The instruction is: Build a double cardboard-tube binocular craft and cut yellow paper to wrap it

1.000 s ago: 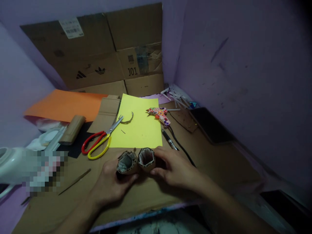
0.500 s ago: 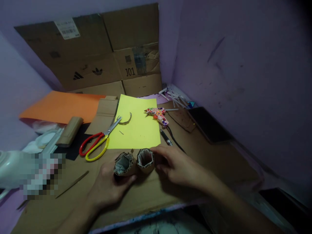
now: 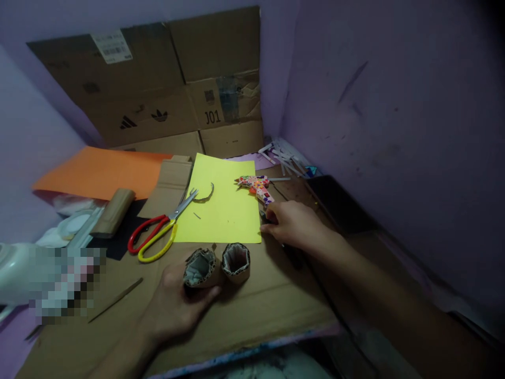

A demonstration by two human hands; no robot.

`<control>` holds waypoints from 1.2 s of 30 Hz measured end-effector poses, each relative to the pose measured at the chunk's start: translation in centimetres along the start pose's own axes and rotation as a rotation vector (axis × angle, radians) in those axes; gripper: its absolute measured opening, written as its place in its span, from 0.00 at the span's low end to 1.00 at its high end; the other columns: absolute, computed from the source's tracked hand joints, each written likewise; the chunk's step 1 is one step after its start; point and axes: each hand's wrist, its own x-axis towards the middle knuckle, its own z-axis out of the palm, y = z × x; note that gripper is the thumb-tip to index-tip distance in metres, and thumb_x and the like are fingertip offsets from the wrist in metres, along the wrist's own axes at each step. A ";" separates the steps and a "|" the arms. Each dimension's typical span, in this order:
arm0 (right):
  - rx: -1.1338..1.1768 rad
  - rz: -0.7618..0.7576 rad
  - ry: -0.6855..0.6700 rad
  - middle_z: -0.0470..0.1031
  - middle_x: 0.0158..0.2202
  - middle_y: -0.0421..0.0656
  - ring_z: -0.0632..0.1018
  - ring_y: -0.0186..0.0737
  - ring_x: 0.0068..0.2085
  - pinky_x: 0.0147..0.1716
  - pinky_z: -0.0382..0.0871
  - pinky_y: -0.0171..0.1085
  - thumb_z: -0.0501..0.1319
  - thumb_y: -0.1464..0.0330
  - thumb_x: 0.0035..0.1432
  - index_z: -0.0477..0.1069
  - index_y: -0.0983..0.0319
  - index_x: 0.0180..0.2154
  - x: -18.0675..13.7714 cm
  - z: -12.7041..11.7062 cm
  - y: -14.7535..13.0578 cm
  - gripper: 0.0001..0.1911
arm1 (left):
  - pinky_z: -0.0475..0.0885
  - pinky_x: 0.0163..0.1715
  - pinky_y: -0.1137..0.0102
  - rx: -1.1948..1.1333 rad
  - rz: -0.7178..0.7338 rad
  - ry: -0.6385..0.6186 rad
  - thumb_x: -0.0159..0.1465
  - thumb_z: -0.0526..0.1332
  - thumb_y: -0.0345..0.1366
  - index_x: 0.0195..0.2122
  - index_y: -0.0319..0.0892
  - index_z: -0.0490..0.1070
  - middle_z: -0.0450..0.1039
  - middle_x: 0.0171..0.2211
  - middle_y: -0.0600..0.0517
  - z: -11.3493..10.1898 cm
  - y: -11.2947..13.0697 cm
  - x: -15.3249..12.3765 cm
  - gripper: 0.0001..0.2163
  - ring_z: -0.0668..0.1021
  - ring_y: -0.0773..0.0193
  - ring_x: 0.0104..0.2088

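Two short corrugated cardboard tubes stand side by side near the front of the work surface. My left hand (image 3: 183, 302) is curled round the left tube (image 3: 200, 268), its thumb in front. The right tube (image 3: 235, 266) stands just beside it, with no hand on it. My right hand (image 3: 290, 226) is at the right edge of the yellow paper (image 3: 223, 221), fingers bent together around a dark pen (image 3: 263, 215), which they mostly hide. Just beyond these fingers lies a patterned glue gun (image 3: 256, 187) with a glue stick in its back.
Red-and-yellow-handled scissors (image 3: 169, 218) lie open, partly on the yellow paper. Left are orange paper (image 3: 98, 171), a folded cardboard piece (image 3: 114, 213) and a white jug-like object (image 3: 19, 271). A dark tablet-like slab (image 3: 341, 205) and white sticks (image 3: 282, 157) lie right. A cardboard sheet (image 3: 213, 47) leans behind.
My right hand has left the right tube and moved forward and right to the pen. The right tube stays standing. My left hand keeps its hold on the left tube.
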 end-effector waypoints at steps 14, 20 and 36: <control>0.792 -0.174 -0.079 0.67 0.20 0.36 0.68 0.33 0.22 0.20 0.58 0.31 0.52 0.75 0.52 0.74 0.62 0.42 -3.0 -0.2 -0.1 0.17 | 0.77 0.36 0.67 0.045 -0.009 -0.024 0.57 0.61 0.40 0.39 0.45 0.70 0.77 0.35 0.52 0.1 -0.1 0.2 0.10 0.79 0.59 0.33; 0.700 -0.283 -0.128 0.74 0.34 0.41 0.70 0.36 0.31 0.31 0.64 0.35 0.68 0.73 0.43 0.73 0.61 0.47 -4.4 2.3 -1.3 0.25 | 0.77 0.34 0.69 0.004 -0.034 -0.063 0.58 0.61 0.40 0.37 0.46 0.71 0.78 0.33 0.53 0.1 0.0 0.3 0.08 0.80 0.59 0.33; 1.686 -0.068 -0.109 0.71 0.36 0.40 0.75 0.36 0.30 0.33 0.73 0.41 0.66 0.62 0.45 0.69 0.54 0.49 -4.1 -1.0 1.0 0.26 | 0.77 0.31 0.69 0.057 -0.060 -0.067 0.57 0.61 0.43 0.30 0.46 0.71 0.78 0.29 0.53 -0.1 0.2 0.3 0.07 0.79 0.58 0.30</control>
